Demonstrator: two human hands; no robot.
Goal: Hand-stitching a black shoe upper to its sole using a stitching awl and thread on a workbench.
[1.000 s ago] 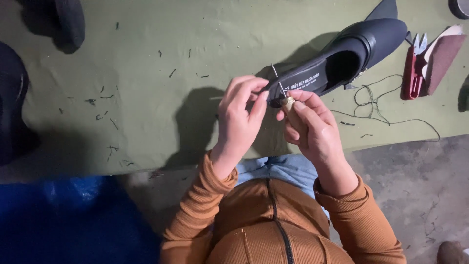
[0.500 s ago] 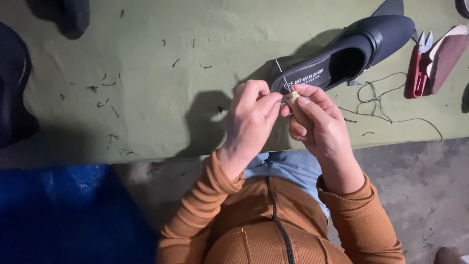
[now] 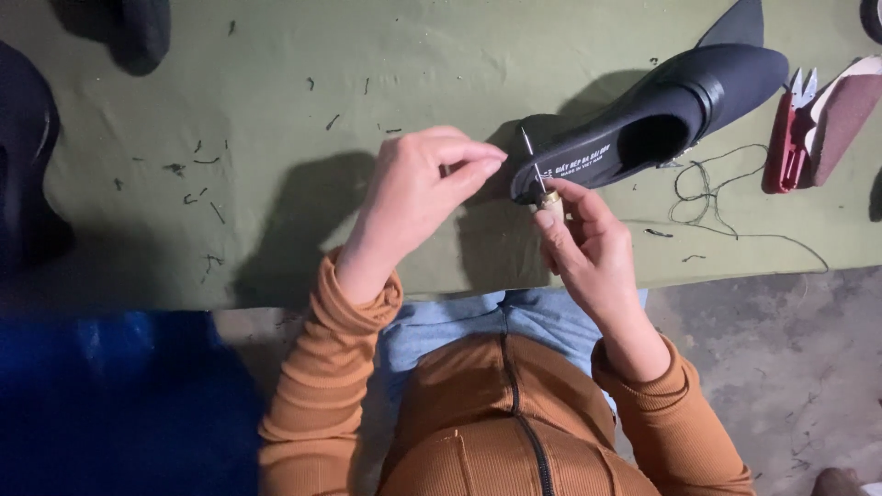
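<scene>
A black slip-on shoe (image 3: 675, 106) lies on its side on the green table cover (image 3: 276, 101), heel end toward me. My right hand (image 3: 583, 243) grips a sewing awl (image 3: 540, 184) by its pale handle, the thin metal needle pointing up against the shoe's heel edge. My left hand (image 3: 423, 188) hovers just left of the heel, thumb and fingers pinched together near the needle; whether a thread is between them I cannot tell. Dark thread (image 3: 717, 197) trails in loops on the cover right of the shoe.
Red thread snips (image 3: 788, 138) and a maroon-and-cream block (image 3: 841, 110) lie at the right edge. Dark shoe parts (image 3: 129, 28) sit at the far left and top left. Small thread scraps (image 3: 197, 174) dot the cover. A blue bag (image 3: 110, 404) lies below left.
My left hand has drawn away leftward from the right hand and the shoe's heel. The awl needle now stands exposed at the heel. The view has shifted slightly.
</scene>
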